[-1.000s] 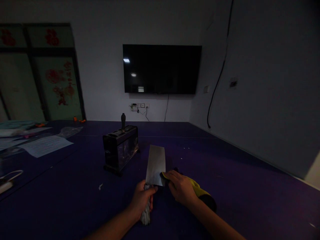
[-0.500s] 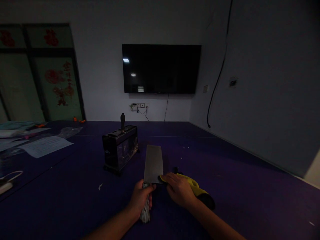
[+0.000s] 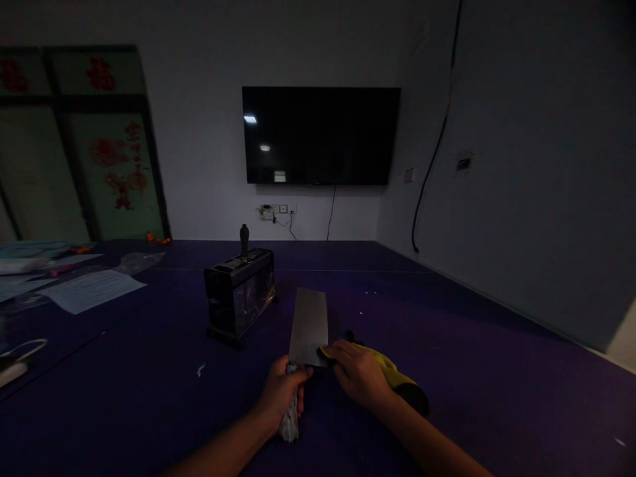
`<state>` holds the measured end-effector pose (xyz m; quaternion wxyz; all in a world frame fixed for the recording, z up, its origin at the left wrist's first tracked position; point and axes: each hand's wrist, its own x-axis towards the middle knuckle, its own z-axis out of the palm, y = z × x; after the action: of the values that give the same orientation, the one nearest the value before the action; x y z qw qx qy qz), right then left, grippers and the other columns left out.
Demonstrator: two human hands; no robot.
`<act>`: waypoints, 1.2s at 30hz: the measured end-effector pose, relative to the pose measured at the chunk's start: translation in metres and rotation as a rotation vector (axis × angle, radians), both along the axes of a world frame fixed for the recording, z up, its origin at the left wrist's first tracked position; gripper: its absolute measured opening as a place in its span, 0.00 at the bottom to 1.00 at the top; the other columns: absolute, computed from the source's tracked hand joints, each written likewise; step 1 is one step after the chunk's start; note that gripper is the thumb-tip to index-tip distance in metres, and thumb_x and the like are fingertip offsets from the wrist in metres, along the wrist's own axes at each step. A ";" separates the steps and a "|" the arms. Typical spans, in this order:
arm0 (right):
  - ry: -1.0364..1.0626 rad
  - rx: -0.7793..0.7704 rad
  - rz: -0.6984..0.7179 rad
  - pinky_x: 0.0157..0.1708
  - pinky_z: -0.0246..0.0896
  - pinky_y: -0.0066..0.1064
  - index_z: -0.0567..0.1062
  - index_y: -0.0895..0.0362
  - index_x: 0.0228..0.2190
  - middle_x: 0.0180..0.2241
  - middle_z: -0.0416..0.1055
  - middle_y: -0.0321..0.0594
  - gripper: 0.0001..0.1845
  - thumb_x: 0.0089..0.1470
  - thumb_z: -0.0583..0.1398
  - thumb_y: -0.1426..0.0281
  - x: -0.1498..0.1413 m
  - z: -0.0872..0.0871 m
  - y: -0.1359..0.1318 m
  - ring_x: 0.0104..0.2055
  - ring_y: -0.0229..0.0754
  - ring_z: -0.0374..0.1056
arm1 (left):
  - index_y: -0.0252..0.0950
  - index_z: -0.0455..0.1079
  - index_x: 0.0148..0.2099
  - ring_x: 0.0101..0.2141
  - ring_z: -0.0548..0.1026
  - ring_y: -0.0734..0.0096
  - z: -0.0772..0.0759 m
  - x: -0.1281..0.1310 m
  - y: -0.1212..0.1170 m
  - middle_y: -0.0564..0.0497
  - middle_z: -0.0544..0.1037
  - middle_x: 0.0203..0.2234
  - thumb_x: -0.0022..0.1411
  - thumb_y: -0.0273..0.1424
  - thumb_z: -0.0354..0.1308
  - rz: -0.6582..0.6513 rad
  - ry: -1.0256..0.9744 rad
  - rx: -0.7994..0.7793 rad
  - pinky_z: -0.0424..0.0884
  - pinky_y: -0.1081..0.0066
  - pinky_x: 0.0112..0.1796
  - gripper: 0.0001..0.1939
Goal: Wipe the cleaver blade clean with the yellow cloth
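Note:
A cleaver [image 3: 309,324] with a broad grey blade and a pale wrapped handle points away from me above the purple tabletop. My left hand [image 3: 282,392] is closed around its handle, the thumb lying near the base of the blade. My right hand [image 3: 360,372] pinches a yellow and black cloth [image 3: 390,371] against the blade's lower right edge. The rest of the cloth hangs behind and to the right of that hand. Left of the blade stands a dark knife block [image 3: 240,291] with clear sides, and one black-handled tool [image 3: 244,240] is upright in it.
Papers [image 3: 94,289] and clear plastic [image 3: 139,262] lie on the purple table [image 3: 163,397] at the left. A white object with a cord [image 3: 14,372] is at the left edge. Small white scraps [image 3: 200,370] dot the surface. A television [image 3: 320,136] hangs on the far wall.
The cleaver has shifted slightly to the right, its blade leaning a little more that way. My right hand and the cloth have moved slightly along with it.

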<state>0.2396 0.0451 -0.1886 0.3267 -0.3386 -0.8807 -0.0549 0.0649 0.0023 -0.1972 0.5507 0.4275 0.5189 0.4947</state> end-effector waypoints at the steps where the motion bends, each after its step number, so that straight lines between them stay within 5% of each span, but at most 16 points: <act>1: 0.009 0.001 -0.013 0.37 0.64 0.31 0.72 0.56 0.41 0.38 0.71 0.42 0.21 0.47 0.50 0.80 0.000 0.000 0.001 0.38 0.40 0.68 | 0.36 0.60 0.33 0.08 0.58 0.79 0.000 0.000 0.001 0.61 0.61 0.10 0.44 0.39 0.57 -0.011 0.002 0.008 0.54 0.78 0.11 0.16; 36: -0.036 0.027 -0.023 0.41 0.64 0.33 0.65 0.58 0.49 0.42 0.68 0.46 0.25 0.50 0.46 0.82 0.003 0.003 0.001 0.41 0.40 0.66 | 0.36 0.61 0.32 0.08 0.58 0.81 0.003 -0.003 0.003 0.62 0.60 0.09 0.42 0.43 0.60 -0.025 0.027 0.074 0.54 0.79 0.11 0.19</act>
<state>0.2427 0.0466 -0.1858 0.3145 -0.3432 -0.8817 -0.0766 0.0619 0.0051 -0.1944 0.5336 0.4608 0.5022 0.5007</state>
